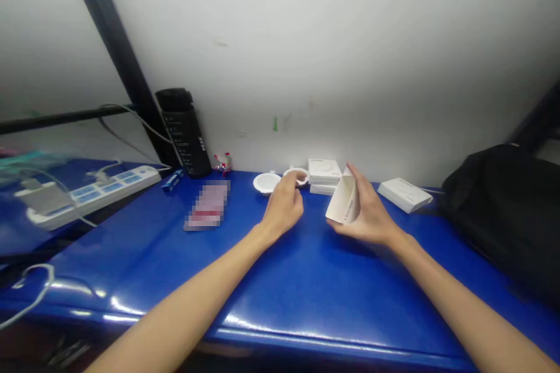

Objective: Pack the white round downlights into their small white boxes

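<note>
Left hand (284, 207) over a white ring (296, 175) near the back of the blue table (306, 297) — fingertips (294, 178) on its rim, the grip too hidden to call clenched or released. Right hand (365, 213) grasps one open white carton (345, 201) with small printed lettering, held tilted above the table, its long axis rising from lower left to upper right. Nearby, counted: one round white downlight (266, 182) just left of the ring; two stacked white boxes (324, 170), partly blocked by the carton; one flat white box (405, 194) to the right; one black bag (499, 215) beyond it. Farther left — one black bottle (184, 134) against the wall (350, 52), one small blue packet (172, 179), one pixelated flat item (207, 205), one white power strip (91, 195).
</note>
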